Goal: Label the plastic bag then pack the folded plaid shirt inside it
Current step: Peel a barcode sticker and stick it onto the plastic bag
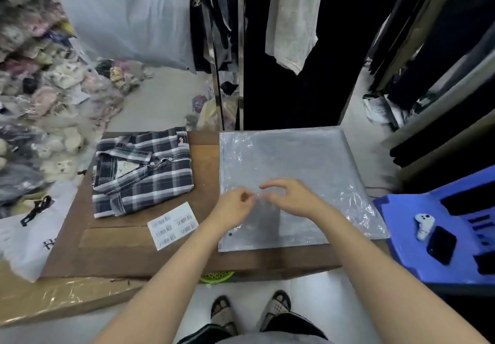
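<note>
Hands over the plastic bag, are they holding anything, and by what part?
Cannot be told: both the left hand and right hand pinch fingertips together above the plastic bag; anything between them is too small to see.

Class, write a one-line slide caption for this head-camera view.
Both hands, left and right, meet over the plastic bag; plaid shirt and label sheet wait alongside.

Brown table (206, 156) carries plaid shirt (143, 170), label sheet (172, 225), plastic bag (294, 161).
</note>
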